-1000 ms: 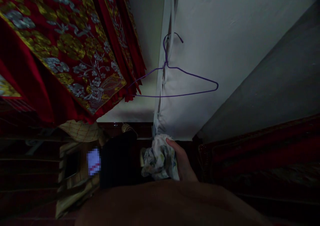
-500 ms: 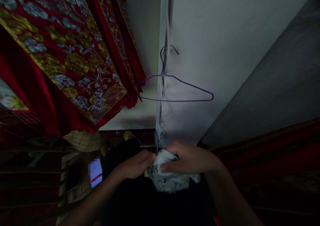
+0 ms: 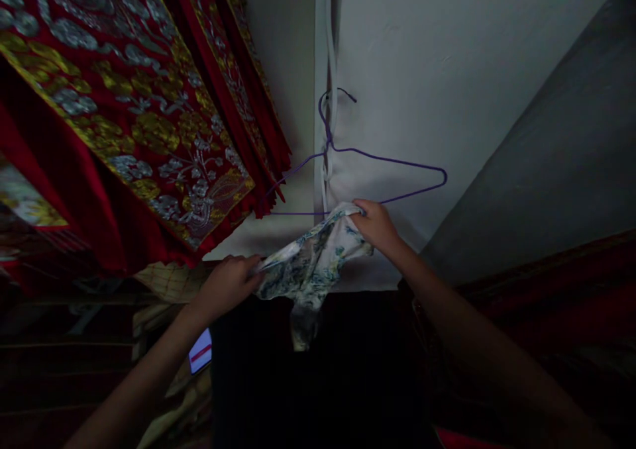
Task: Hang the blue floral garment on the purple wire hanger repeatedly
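Observation:
Stretched between my two hands is a white cloth (image 3: 318, 257) with a blue-green and yellow print; its exact kind I cannot make out. My left hand (image 3: 233, 280) is closed on its left end. Higher up, my right hand (image 3: 375, 224) grips the upper right edge, and the cloth's lower part dangles in folds. Behind the right hand hangs a purple wire hanger (image 3: 392, 159), hooked at the wall corner. The hanger's bottom bar dips behind the cloth and right hand, and its left end is partly behind red fabric.
Red embroidered cloth (image 3: 154, 124) with gold and silver patterns hangs at the upper left. White cables (image 3: 328, 45) run down the wall corner. A lit phone (image 3: 201, 353) lies at the lower left, beside my left forearm.
From a bunched heap near my body, the cloth has been lifted and spread out. My hands moved apart, the right one up to the hanger, which has shifted and tilted.

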`<state>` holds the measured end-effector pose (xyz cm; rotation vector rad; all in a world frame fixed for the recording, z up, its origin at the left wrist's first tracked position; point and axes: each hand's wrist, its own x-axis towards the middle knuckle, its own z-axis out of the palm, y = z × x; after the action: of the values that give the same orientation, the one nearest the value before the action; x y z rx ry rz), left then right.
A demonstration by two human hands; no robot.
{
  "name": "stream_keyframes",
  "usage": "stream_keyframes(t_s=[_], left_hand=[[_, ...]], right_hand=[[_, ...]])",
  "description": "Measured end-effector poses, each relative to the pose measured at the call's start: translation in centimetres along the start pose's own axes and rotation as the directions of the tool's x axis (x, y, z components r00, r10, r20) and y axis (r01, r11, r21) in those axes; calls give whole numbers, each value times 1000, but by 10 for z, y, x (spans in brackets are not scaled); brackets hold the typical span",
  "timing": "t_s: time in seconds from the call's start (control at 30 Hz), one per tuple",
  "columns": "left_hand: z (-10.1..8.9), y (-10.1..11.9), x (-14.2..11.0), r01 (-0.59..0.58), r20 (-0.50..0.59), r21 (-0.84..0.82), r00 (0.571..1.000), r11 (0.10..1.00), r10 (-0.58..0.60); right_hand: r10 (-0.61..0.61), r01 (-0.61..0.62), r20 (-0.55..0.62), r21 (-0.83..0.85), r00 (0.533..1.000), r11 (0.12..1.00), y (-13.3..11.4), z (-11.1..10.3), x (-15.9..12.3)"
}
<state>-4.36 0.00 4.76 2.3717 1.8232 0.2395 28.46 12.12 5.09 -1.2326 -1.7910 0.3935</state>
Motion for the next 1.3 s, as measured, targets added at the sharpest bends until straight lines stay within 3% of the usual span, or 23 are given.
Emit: stream_keyframes(t_s=[0.07, 0.13, 0.2, 0.27, 0.33, 0.43, 0.5, 0.57, 0.67, 0.77, 0.83, 0.93, 1.03, 1.1, 1.17, 1.2, 1.23, 1.3], left_hand=[[-1, -1, 4, 35, -16, 65, 999, 997, -34], [-5, 2, 13, 29, -110, 28, 994, 999, -26], [-13, 10, 26, -78, -267, -90, 962, 993, 51], [-26, 24, 42, -264, -418, -216, 895, 940, 155], [-38, 41, 58, -438, -513, -331, 827, 836, 230], [-50, 61, 85, -551, -615, -441, 760, 709, 208], [-52, 66, 101, -542, -670, -445, 730, 712, 137], [-51, 65, 110, -487, -671, -416, 734, 768, 102], [-54, 56, 110, -419, -626, -352, 770, 837, 122], [-64, 49, 103, -403, -628, -265, 761, 876, 161], [-72, 46, 99, -394, -624, -190, 756, 899, 199], [-81, 43, 98, -382, -619, -50, 737, 923, 271], [-84, 34, 103, -335, -669, 8, 699, 942, 254], [-83, 25, 105, -291, -710, -39, 681, 956, 178], [-78, 19, 106, -251, -729, -134, 681, 959, 76], [-75, 19, 106, -234, -726, -187, 687, 954, 26], [-72, 20, 105, -224, -716, -232, 698, 947, -10], [-65, 28, 103, -229, -694, -284, 719, 931, -35]], right_hand=[[-15, 15, -7, -59, 1000, 998, 4, -20, -4], [-15, 15, -6, -65, 1000, 998, 3, -41, -7], [9, -8, 9, -35, 1000, 999, 0, -58, -10], [32, -33, 41, 23, 999, 999, -5, -67, -14], [29, -38, 90, 99, 995, 994, -11, -67, -20], [-15, -15, 146, 199, 989, 980, -23, -57, -30], [-50, 15, 151, 226, 987, 974, -28, -50, -36], [-77, 45, 141, 218, 987, 975, -31, -50, -41], [-64, 67, -24, 148, 998, 987, -26, -67, -42], [-38, 90, -331, 141, 943, 986, -14, -94, -31], [11, 56, -378, 167, 926, 984, -6, -111, -16], [176, -142, -179, 185, 968, 972, 0, -131, 7], [275, -276, 31, 138, 961, 951, -3, -149, 16], [316, -350, 232, 126, 920, 928, -10, -161, 13], [347, -449, 408, 185, 844, 874, -18, -171, 8], [354, -486, 431, 248, 830, 838, -23, -172, 7], [353, -487, 393, 322, 849, 812, -27, -170, 7], [307, -342, 150, 415, 940, 843, -35, -157, 11]])
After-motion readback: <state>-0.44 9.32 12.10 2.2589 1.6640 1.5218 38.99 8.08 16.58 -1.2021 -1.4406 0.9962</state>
